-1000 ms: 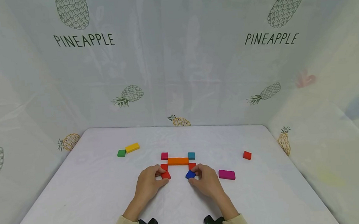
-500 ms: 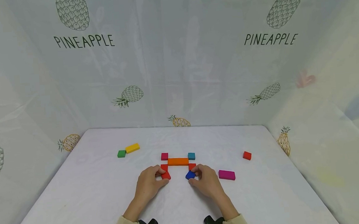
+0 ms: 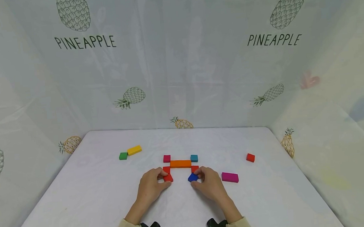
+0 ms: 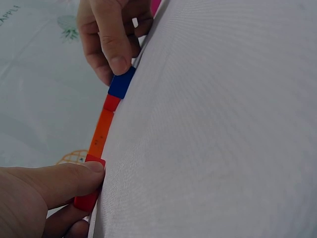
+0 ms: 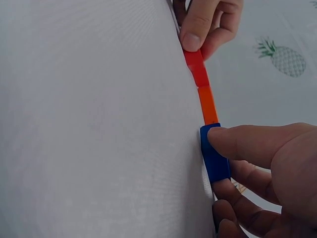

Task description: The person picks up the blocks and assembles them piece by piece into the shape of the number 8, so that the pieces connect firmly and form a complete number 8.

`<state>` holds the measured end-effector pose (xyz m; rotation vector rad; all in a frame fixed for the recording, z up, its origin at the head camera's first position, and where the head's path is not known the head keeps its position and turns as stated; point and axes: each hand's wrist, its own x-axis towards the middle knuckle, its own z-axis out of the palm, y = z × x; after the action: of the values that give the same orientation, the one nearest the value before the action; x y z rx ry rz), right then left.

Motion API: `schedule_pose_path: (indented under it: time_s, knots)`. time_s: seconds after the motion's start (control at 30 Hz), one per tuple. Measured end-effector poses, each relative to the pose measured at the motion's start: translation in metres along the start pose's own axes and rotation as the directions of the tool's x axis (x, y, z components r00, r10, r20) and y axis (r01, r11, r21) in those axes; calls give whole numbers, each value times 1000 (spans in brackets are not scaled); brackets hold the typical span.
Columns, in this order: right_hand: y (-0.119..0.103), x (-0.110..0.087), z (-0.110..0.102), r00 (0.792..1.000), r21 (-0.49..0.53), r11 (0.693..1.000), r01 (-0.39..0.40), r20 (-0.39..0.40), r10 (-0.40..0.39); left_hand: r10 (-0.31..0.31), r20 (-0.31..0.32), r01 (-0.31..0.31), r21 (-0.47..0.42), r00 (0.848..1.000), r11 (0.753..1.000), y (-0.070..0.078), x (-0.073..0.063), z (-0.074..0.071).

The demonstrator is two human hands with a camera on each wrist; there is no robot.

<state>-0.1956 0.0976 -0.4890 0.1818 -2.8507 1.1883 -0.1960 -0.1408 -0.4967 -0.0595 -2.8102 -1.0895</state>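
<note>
On the white table, my left hand (image 3: 151, 186) pinches a red block (image 3: 168, 178) with slanted sides between thumb and fingers. My right hand (image 3: 210, 184) grips a blue block (image 3: 192, 177) the same way; its thumb (image 5: 223, 141) presses the near face in the right wrist view. Just beyond each held block lies a small red block, the left one (image 3: 166, 169) and the right one (image 3: 195, 168). An orange bar (image 3: 180, 164) spans between the two sides. At its far corners sit a crimson block (image 3: 167, 158) and a teal block (image 3: 194, 158).
A green block (image 3: 123, 156) and a yellow block (image 3: 134, 150) lie together at the far left. To the right are a magenta bar (image 3: 230, 177), close to my right hand, and a red block (image 3: 250, 157). A pineapple-printed curtain (image 3: 179, 65) stands behind the table.
</note>
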Motion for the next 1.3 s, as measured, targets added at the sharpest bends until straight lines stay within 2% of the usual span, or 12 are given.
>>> schedule_pose_path:
  time_s: [0.67,1.07,1.3]
  knots:
    - [0,-1,1,1000,0,1000,14,8,-14,3,-3,-3,-2,1000,1000,0,-1,0]
    - [3,1,-1,999,5,1000,-5,36,5,12,-5,-12,-8,1000,1000,-1,-1,-1]
    - [5,0,-9,997,22,1000,0,83,-2,9,-4,-9,-11,1000,1000,0,-1,-1]
